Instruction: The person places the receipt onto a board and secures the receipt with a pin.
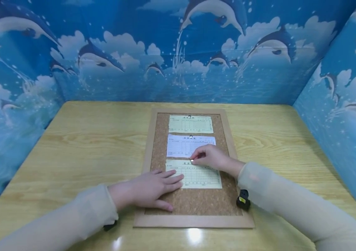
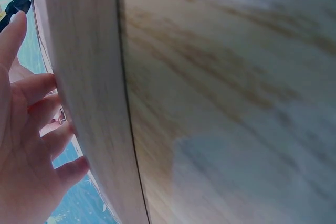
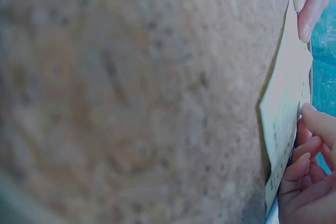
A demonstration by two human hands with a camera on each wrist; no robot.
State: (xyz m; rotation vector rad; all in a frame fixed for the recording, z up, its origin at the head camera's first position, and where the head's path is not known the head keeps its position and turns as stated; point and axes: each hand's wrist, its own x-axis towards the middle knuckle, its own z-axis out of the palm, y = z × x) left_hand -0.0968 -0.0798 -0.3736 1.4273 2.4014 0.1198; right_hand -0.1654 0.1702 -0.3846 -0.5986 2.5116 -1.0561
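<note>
A wood-framed corkboard (image 1: pixel 196 205) lies on the table with three printed paper slips in a column. My left hand (image 1: pixel 154 188) rests with spread fingers over the left part of the lowest, pale green slip (image 1: pixel 203 177); its thumb is on the bare cork. At that slip's top edge, my right hand (image 1: pixel 212 157) pinches a small shiny push pin (image 1: pixel 191 160) between thumb and fingers. In the right wrist view, the slip's near edge (image 3: pixel 270 129) lifts off the cork. The left wrist view shows the left hand (image 2: pixel 26 135) past the board's frame (image 2: pixel 84 77).
A whitish-purple slip (image 1: pixel 176 146) and a pale green slip (image 1: pixel 190 124) higher on the board each carry a small shiny pin at the top. The wooden table (image 1: pixel 102 139) meets blue dolphin-print curtains (image 1: pixel 118 83) at the back and sides.
</note>
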